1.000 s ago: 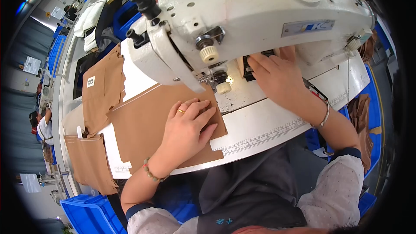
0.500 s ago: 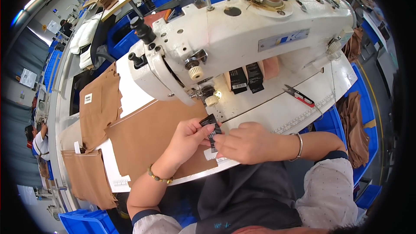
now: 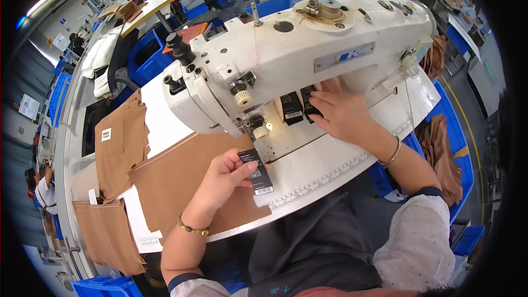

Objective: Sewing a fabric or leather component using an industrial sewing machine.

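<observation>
A black care label [image 3: 256,176] with white print hangs from my left hand [image 3: 223,175], pinched between thumb and fingers. It is over the right edge of a brown fabric panel [image 3: 187,173] on the sewing machine's white bed. Under the machine arm, my right hand [image 3: 345,116] reaches in with fingers apart. Its fingertips lie on a pile of black labels [image 3: 309,103]; the thumb is hidden. Just left of it is another pile of black labels [image 3: 291,108]. The needle area [image 3: 260,127] of the sewing machine [image 3: 264,58] is behind the held label.
More brown cut pieces lie at left, one pile [image 3: 121,143] above another [image 3: 110,234]. A measuring tape [image 3: 308,190] runs along the bed's front edge. At right, a blue bin [image 3: 467,170] holds brown fabric [image 3: 443,159]. Other people work in the background.
My right hand has left the label that both hands held and moved up and right to the label piles. The left hand keeps the label. The red-handled thread snips are now out of sight.
</observation>
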The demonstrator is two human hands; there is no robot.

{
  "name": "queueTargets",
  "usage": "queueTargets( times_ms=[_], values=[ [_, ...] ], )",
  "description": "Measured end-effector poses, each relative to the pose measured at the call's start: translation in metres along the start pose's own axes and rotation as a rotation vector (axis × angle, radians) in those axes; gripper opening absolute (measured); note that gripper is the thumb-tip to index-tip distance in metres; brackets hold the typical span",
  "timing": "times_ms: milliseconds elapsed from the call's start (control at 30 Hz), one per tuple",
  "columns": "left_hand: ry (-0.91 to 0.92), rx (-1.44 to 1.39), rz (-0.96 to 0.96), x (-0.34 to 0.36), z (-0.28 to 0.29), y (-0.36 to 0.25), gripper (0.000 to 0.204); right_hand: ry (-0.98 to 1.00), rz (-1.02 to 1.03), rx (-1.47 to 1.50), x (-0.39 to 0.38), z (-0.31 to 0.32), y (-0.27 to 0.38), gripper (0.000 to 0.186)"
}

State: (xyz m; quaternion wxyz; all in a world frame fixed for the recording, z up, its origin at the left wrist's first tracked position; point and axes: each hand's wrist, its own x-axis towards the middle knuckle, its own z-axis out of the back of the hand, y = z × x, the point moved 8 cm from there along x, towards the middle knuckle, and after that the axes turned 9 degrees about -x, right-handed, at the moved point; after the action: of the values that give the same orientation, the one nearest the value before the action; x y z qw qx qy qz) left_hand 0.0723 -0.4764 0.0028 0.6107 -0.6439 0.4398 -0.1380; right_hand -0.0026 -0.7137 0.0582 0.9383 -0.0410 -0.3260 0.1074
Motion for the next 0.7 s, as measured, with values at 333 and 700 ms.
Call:
queueTargets(
  times_ms=[333, 700],
  values=[
    [0.172, -0.171, 0.032, -0.002, -0.009, 0.003, 0.019, 0.008, 0.072, -0.014, 0.001, 0.004, -0.002, 0.005],
    [0.198, -0.201, 0.022, 0.000, -0.019, 0.020, 0.025, -0.042, 0.404, 0.168, -0.002, 0.038, 0.146, 0.018]
  ],
)
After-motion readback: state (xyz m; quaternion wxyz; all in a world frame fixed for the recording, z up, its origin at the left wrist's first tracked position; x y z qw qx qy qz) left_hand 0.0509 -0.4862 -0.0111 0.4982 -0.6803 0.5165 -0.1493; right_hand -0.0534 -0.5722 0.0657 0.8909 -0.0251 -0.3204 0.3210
